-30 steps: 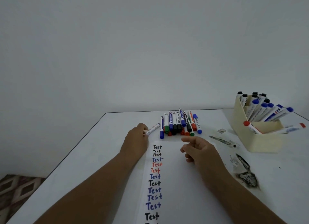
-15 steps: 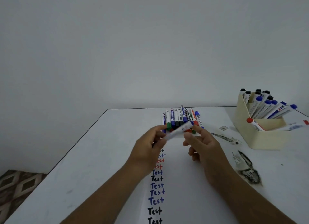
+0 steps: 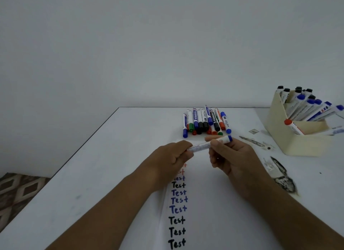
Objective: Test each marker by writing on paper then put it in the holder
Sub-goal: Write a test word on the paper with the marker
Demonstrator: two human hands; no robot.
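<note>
A white marker with a blue end (image 3: pixel 204 145) is held level above the paper (image 3: pixel 204 203). My left hand (image 3: pixel 170 157) grips its left end. My right hand (image 3: pixel 230 156) pinches its right part near the blue end. The paper lies in front of me with a column of "Test" words in black, blue and red; the top ones are hidden by my left hand. A pile of several capped markers (image 3: pixel 205 122) lies beyond the paper. The cream holder (image 3: pixel 292 141) at the right has several markers standing in it.
The white table (image 3: pixel 111 175) has its left edge running diagonally, with patterned floor (image 3: pixel 18 192) beyond it. Black ink smudges (image 3: pixel 283 177) and a small scrap (image 3: pixel 253 131) lie between the paper and the holder. A plain wall stands behind.
My left hand lifted a marker from the left of the pile and brought it over the paper. My right hand rose and closed on its other end.
</note>
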